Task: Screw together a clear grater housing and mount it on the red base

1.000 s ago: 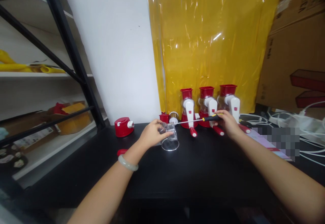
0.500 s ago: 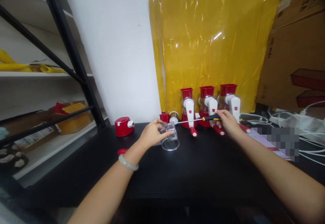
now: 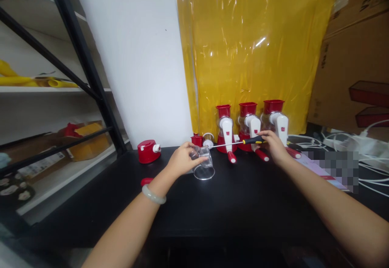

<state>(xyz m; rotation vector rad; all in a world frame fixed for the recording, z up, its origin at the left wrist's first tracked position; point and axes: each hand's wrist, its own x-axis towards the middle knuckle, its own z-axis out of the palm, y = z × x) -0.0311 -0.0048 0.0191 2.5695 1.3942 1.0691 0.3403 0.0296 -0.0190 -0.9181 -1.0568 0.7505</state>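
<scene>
My left hand (image 3: 186, 158), with a pale bangle on its wrist, is closed around a clear plastic housing (image 3: 204, 171) that is held on its side low over the black table. In my right hand (image 3: 273, 143) is a screwdriver (image 3: 253, 140) with a black and yellow handle, gripped near its butt end. Its shaft lies nearly level and points left, the tip reaching the clear housing. I cannot make out a screw at the tip. Behind the shaft stand a red part (image 3: 197, 139) and a drum grater (image 3: 208, 140).
Three red and white rotary graters (image 3: 225, 130) stand along the back edge. To the left sit a red base (image 3: 148, 151) and a red piece (image 3: 146, 181) partly behind my forearm. White cables (image 3: 369, 146) and a printed sheet (image 3: 319, 171) lie right on the black table (image 3: 237, 207).
The fingers of my right hand have shifted slightly on the screwdriver's handle. My left hand and the clear housing stay practically in place.
</scene>
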